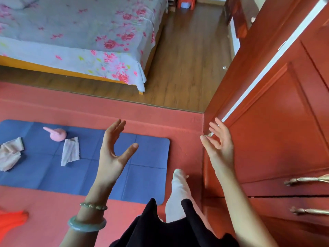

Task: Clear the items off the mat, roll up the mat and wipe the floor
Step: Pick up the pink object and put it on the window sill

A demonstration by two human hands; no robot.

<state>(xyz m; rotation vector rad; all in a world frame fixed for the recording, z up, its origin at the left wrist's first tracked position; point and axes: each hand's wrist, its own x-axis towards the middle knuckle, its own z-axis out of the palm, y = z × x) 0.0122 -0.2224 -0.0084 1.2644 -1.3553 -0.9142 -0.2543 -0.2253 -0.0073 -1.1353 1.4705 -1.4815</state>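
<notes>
Both hands hang raised and empty: my left hand (111, 157) and right hand (219, 147), fingers spread, relaxed. Blue mat (142, 180) lies flat on red floor (53, 211), bearing crumpled pink cloth (9, 154), white cloth (70, 151), pink kettlebell (57, 134). I should lift the kettlebell by its handle, then gather both cloths.

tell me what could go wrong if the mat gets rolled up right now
1. The kettlebell, the white cloth and the pink cloth lie on the mat. Rolling now would likely trap them or tip the kettlebell onto the floor.
2. The foot is close to the mat's near corner and could catch its edge.
3. The right hand is raised beside the wardrobe and might knock it.
</notes>
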